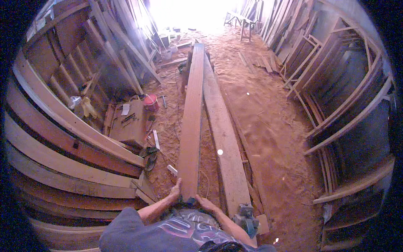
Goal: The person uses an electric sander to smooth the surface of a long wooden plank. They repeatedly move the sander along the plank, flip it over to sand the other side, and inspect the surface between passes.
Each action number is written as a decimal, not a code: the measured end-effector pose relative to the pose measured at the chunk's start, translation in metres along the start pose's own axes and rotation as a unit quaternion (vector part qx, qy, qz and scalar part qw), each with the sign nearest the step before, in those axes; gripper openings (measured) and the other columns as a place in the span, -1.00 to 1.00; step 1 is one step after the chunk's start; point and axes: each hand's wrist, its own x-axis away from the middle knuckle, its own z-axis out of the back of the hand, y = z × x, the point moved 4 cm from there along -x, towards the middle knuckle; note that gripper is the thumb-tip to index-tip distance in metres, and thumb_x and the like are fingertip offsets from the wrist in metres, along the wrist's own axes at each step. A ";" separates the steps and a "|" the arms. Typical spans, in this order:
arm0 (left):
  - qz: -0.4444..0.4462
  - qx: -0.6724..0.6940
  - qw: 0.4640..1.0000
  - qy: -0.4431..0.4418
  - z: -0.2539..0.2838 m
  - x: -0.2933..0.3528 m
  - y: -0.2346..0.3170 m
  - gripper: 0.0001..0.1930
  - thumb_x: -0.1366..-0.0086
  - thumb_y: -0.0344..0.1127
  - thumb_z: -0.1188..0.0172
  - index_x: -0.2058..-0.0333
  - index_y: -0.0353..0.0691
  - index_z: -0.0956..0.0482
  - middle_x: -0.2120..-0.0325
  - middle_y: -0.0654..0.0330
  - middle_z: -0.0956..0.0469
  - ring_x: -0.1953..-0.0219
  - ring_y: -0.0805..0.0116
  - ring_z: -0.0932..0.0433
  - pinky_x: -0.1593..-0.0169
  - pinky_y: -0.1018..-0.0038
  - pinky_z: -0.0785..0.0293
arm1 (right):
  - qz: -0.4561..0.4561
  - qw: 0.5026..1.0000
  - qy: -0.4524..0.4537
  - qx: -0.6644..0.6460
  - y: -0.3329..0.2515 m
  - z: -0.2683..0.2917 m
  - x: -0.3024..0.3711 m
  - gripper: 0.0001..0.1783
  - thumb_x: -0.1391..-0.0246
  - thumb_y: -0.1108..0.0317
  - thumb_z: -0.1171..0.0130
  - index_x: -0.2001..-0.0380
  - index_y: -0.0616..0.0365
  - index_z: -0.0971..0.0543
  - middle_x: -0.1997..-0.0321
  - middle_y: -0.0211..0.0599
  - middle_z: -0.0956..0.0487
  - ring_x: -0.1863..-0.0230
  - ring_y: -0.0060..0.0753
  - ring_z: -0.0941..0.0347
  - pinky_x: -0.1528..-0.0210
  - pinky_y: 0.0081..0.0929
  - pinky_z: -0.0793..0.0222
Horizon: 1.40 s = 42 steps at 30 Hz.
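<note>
A long reddish-brown plank runs straight away from my body, its near end close to my waist. My left hand is closed on the left edge of that end, thumb pointing up along it. At the right corner of the same end, my right hand is closed on the plank, though its fingers are partly hidden. Just to the right, a paler, dusty board slants alongside. On its near end rests a blue-green power tool, beside my right forearm.
Sawdust covers the floor. Stacked curved-looking boards fill the left side. A red bucket stands beyond them, near a brown sheet holding small tools. Wooden frames lean along the right wall. A trestle stands far off.
</note>
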 end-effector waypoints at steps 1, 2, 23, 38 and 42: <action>0.006 0.060 0.998 -0.035 -0.016 -0.006 -0.010 -0.09 -0.34 0.43 0.01 -0.24 -0.39 -0.43 -0.11 0.04 -0.57 -0.14 0.10 -0.54 -0.26 0.20 -0.41 | 0.009 0.999 0.013 -0.033 0.003 0.006 0.007 -0.10 -0.35 -0.40 0.26 -0.22 0.27 -0.51 -0.13 0.00 -0.60 -0.17 -0.17 -0.49 -0.26 -0.27 -0.33; 0.010 0.121 0.990 -0.070 -0.031 -0.017 -0.021 -0.10 -0.34 0.43 0.01 -0.24 -0.39 -0.43 -0.11 0.04 -0.57 -0.13 0.09 -0.54 -0.25 0.19 -0.41 | 0.020 0.997 0.025 -0.064 0.001 0.012 0.015 -0.10 -0.36 -0.40 0.28 -0.21 0.26 -0.52 -0.10 -0.03 -0.62 -0.14 -0.20 -0.51 -0.24 -0.29 -0.35; -0.103 0.438 0.778 -0.439 -0.136 0.208 0.193 -0.04 -0.27 0.50 0.01 -0.39 -0.14 -0.18 -0.26 -0.03 -0.37 -0.22 -0.07 -0.41 -0.25 -0.09 -0.37 | 0.316 0.863 0.264 -0.292 -0.160 0.136 0.204 -0.42 -0.38 -0.15 0.03 0.27 0.19 -0.64 0.42 -0.23 -0.60 0.35 -0.41 -0.53 0.23 -0.33 -0.44; -0.259 0.359 0.741 -0.506 -0.180 0.290 0.312 -0.19 -0.33 0.41 0.10 -0.36 -0.04 -0.26 -0.30 0.01 -0.34 -0.31 -0.19 -0.33 -0.35 -0.29 -0.14 | -0.066 0.789 0.605 0.082 0.061 0.119 0.289 -0.70 -0.23 0.18 -0.18 0.16 0.22 -0.59 0.23 -0.10 -0.64 0.17 -0.13 -0.57 0.06 -0.25 -0.45; -0.258 0.357 0.735 -0.516 -0.180 0.292 0.322 -0.20 -0.35 0.38 0.11 -0.34 -0.09 -0.30 -0.30 -0.06 -0.32 -0.34 -0.24 -0.28 -0.35 -0.37 -0.09 | -0.135 0.801 0.576 0.091 0.076 0.106 0.282 -0.62 -0.28 0.06 -0.14 0.19 0.20 -0.61 0.23 -0.05 -0.65 0.17 -0.08 -0.57 0.06 -0.18 -0.45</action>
